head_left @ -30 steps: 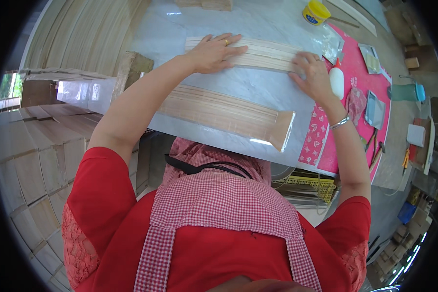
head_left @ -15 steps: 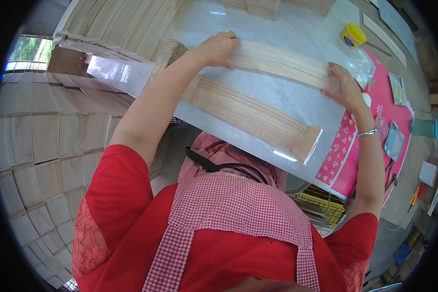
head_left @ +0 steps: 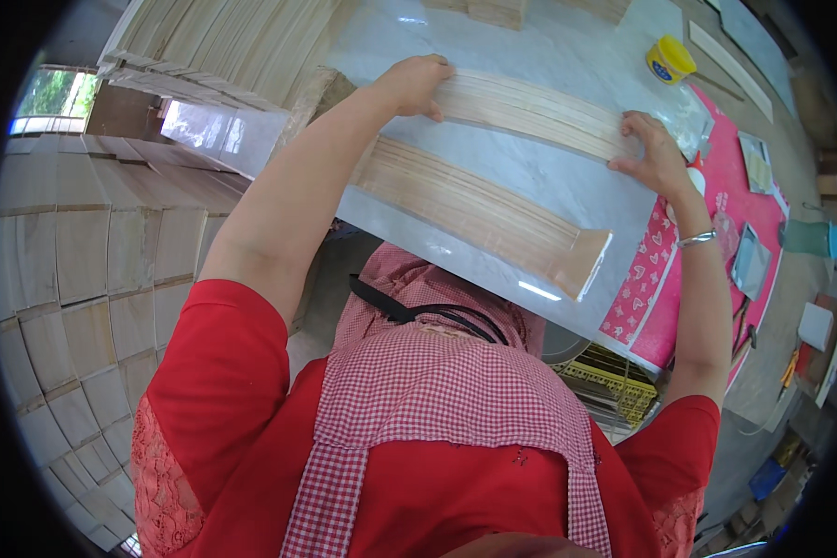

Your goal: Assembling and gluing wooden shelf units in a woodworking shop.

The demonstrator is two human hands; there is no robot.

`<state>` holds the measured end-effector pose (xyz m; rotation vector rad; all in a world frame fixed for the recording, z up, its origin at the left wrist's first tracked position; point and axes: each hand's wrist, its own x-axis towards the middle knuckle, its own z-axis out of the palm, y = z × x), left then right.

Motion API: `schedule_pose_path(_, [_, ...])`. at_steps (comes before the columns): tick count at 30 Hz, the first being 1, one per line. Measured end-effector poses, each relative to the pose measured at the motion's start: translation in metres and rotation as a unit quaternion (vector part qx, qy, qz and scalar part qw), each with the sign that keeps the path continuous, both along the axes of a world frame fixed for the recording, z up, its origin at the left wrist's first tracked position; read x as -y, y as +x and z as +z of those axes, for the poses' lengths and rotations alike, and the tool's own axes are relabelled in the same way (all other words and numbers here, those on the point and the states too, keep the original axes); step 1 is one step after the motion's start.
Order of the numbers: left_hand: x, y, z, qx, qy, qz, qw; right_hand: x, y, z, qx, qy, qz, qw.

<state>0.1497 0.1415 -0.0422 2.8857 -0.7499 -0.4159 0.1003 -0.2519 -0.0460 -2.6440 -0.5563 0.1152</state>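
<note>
The yellow tub [head_left: 670, 60] stands upright on the table [head_left: 530, 181], past the right hand [head_left: 656, 153]; its contents cannot be made out. A glue bottle [head_left: 697, 179] with a red tip lies mostly hidden behind that hand. On the pink mat [head_left: 716, 288], the upper tray [head_left: 758, 163] holds a pale block, and the lower tray [head_left: 750, 260] sits nearer the person. Beyond the mat is a teal jar [head_left: 809, 239] with a blue lid — contents unclear. Under the table's edge, a yellow crate [head_left: 634, 400] has thin flat pieces in it.

The far strips [head_left: 535, 110] lie crosswise on the table. The left hand [head_left: 418, 86] grips their left end, thumb and fingers spread to the strips' width; the right hand's fingers curl round the right end.

Near strips [head_left: 470, 200], with an upright end piece [head_left: 591, 265], lie between the body and the far ones — the left forearm crosses over their left end. Tall boards [head_left: 219, 46] and piled blocks [head_left: 93, 279] crowd the left side.
</note>
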Motion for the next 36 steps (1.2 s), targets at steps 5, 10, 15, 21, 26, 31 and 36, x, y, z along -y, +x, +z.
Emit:
schedule_pose_path(5, [0.005, 0.012, 0.004, -0.006, 0.019, -0.019, 1.000, -0.007, -0.026, -0.006, 0.016, 0.002, -0.030, 0.999])
schedule_pose_path(10, [0.006, 0.013, 0.009, -0.018, 0.051, -0.037, 0.998, -0.001, -0.036, -0.019, 0.069, 0.020, -0.048, 0.996])
schedule_pose_path(15, [0.025, 0.002, -0.005, 0.044, 0.194, -0.039, 0.979, 0.002, -0.044, -0.018, 0.107, -0.002, -0.019, 0.994])
schedule_pose_path(21, [0.032, -0.003, -0.002, 0.031, 0.196, -0.030, 0.980, 0.010, -0.055, -0.006, 0.087, -0.048, -0.023, 0.995])
schedule_pose_path(26, [0.031, -0.001, 0.003, 0.004, 0.150, -0.038, 0.988, 0.017, -0.056, -0.005, 0.085, -0.043, -0.032, 0.995])
schedule_pose_path(31, [0.025, 0.006, -0.002, -0.010, 0.096, -0.042, 0.994, 0.017, -0.047, -0.009, 0.077, -0.012, -0.021, 0.997])
schedule_pose_path(36, [0.017, 0.008, -0.007, -0.030, 0.003, -0.058, 0.998, 0.018, -0.043, -0.012, 0.030, 0.003, -0.030, 0.999])
